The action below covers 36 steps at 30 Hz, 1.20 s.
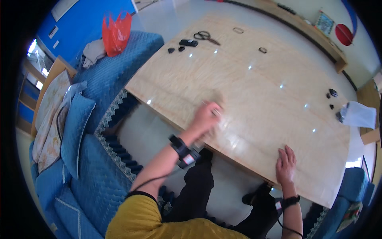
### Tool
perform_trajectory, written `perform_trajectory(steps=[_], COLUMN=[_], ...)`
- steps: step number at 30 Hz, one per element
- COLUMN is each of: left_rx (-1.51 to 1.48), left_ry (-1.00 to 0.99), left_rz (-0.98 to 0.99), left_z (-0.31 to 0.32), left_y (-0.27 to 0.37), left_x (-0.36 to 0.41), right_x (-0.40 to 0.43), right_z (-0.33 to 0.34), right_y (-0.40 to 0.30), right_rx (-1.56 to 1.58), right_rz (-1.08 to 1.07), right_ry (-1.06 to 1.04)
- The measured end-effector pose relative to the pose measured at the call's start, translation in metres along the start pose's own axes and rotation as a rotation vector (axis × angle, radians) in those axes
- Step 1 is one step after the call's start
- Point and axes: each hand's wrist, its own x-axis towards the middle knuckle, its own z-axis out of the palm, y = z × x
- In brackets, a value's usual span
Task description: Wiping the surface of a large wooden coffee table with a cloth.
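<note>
My left hand point(207, 116) is blurred above the near edge of a pale wood-grain table point(262, 98). Its fingers are curled around a small, thin, light object point(216, 112), too smeared to name. On the tabletop, close to the near edge at right, my right hand point(285, 164) lies palm down and holds nothing. A pair of scissors point(206, 36) with dark handles lies toward the far left of the table. Beside it are a black box-shaped device point(188, 43) and two small black pieces. Two dark loops, one a small ring point(262, 50), lie farther back.
A blue quilted sofa point(101, 161) with a cushion point(78, 134) runs along the left. On its far part stands a red plastic bag point(116, 34). At the table's right edge are a white translucent bag point(359, 115) and several small black items point(333, 93). Cables run from both wrist straps.
</note>
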Motion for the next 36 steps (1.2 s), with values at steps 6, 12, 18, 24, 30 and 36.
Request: perform_trajectory(steps=[6,12,18,24,30,36], left_rx=[-0.501,-0.528,-0.929,-0.849,-0.156,0.210], left_ry=[-0.396,-0.254,-0.292,-0.314,-0.347,-0.296], left_rz=[-0.212,-0.189,-0.376,-0.176,-0.075,0.025], left_z=[0.084,0.035,-0.009,-0.003,0.005,0.009], left_y=[0.154,0.189,0.205,0.200,0.091,0.049], left_x=[-0.064,-0.105,-0.116,-0.106,-0.112,-0.107], right_x=[-0.029,-0.061,-0.065,-0.066,-0.055,0.002], right_z=[0.005,-0.057,-0.102,-0.110,-0.061,0.012], right_y=[-0.034,-0.110,-0.079,-0.023,0.048,-0.065], right_rx=[1.202,1.524,1.823,1.424,0.525,-0.109], right_rz=[0.471,0.636,0.567,0.625,0.888,0.485], right_ry=[-0.095,-0.094,0.073,0.327,0.367,-0.041])
